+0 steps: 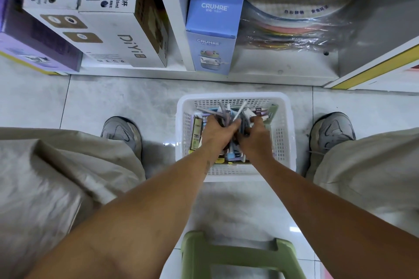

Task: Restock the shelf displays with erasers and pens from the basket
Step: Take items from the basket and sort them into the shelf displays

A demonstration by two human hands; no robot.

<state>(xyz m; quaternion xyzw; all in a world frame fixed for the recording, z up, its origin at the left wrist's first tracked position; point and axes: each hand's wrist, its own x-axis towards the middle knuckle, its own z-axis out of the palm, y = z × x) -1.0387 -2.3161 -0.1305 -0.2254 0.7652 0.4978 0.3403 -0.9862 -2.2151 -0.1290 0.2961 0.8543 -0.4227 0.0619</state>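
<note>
A white perforated plastic basket point(284, 133) stands on the tiled floor between my feet, filled with several pens point(233, 111) and packaged erasers point(196, 133). Both my hands are inside it. My left hand point(218, 132) grips a bunch of pens whose ends stick up past its fingers. Beside it, touching it, my right hand point(255, 137) has its fingers curled round more pens. The basket's contents under the hands are hidden.
The bottom shelf point(272, 68) lies just beyond the basket, holding a blue CRUHRE box point(212, 36), white DiYi boxes point(108, 36), a purple box point(31, 41) and plastic-wrapped coloured items point(292, 22). A green stool point(240, 256) is below me. My shoes point(122, 133) flank the basket.
</note>
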